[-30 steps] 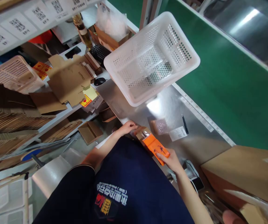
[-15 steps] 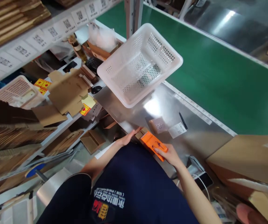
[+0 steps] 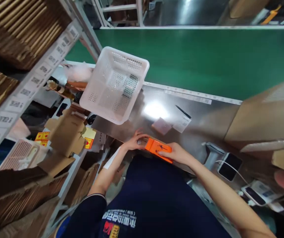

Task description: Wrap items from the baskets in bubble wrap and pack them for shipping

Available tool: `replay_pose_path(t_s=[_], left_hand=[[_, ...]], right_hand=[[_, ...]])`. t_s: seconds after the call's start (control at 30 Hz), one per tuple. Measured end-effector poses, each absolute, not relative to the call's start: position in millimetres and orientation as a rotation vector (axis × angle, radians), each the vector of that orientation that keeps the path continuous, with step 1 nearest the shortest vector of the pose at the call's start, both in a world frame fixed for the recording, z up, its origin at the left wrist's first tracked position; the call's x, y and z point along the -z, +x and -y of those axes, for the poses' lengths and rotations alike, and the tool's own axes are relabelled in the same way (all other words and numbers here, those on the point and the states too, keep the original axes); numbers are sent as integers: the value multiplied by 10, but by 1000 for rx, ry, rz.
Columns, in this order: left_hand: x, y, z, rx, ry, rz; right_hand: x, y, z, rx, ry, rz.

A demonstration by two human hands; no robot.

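Observation:
An orange box (image 3: 158, 148) with dark figures printed on it lies across the near edge of the metal bench, close to my body. My right hand (image 3: 173, 152) grips its right end, thumb lying on the top face. At the other end, my left hand (image 3: 134, 141) has its thumb and forefinger around the corner. A little brown cardboard shows along the box's far edge. Just beyond it on the bench are a small pinkish wrapped packet (image 3: 161, 126), a white printed slip (image 3: 182, 123) and a black pen (image 3: 183, 111).
A white perforated basket (image 3: 114, 86) stands at the bench's far left, before a green conveyor belt (image 3: 194, 59). Large cartons (image 3: 275, 112) stand on the right. A scanner (image 3: 213, 153) and a phone (image 3: 230, 166) with a cable lie nearer. Shelves of flat cardboard (image 3: 20, 29) line the left.
The view has turned, so the basket and bench appear farther left. My left hand has gone from lying flat at the cardboard end to curling around the orange box's left end.

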State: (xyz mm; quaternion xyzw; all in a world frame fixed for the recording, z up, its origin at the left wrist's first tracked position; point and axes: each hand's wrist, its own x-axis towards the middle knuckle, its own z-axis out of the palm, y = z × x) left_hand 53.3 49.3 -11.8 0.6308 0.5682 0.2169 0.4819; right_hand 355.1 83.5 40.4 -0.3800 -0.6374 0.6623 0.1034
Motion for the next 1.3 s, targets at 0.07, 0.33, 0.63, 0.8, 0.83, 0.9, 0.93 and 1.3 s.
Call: replay_pose_path(t_s=[0.07, 0.33, 0.63, 0.8, 0.83, 0.9, 0.93, 1.3], left_hand=[[135, 495, -473, -506, 1545, -1401], [-74, 518, -407, -282, 1756, -1520], [-183, 973, -251, 222, 2310, -1324], [-222, 969, -306, 239, 2326, -1331], [-249, 979, -305, 250, 2334, -1323], [-311, 1031, -299, 295, 2361, -1314], [-340, 1074, -300, 326, 2379, -1321], [-12, 1875, -459, 862, 2964, -873]], right_hand=[[-415, 3746, -802, -1889, -1219, 1925], [-9, 4596, -628, -2038, -1386, 1731], [673, 4187, -683, -2043, -1082, 1715], [985, 4455, -517, -1960, -1297, 1758], [993, 4455, -516, -1937, -1326, 1780], [931, 4370, -566, -1862, -1365, 1870], [866, 4296, -610, -1812, -1399, 1948], [-38, 3632, -570, -1170, -1924, 2479]])
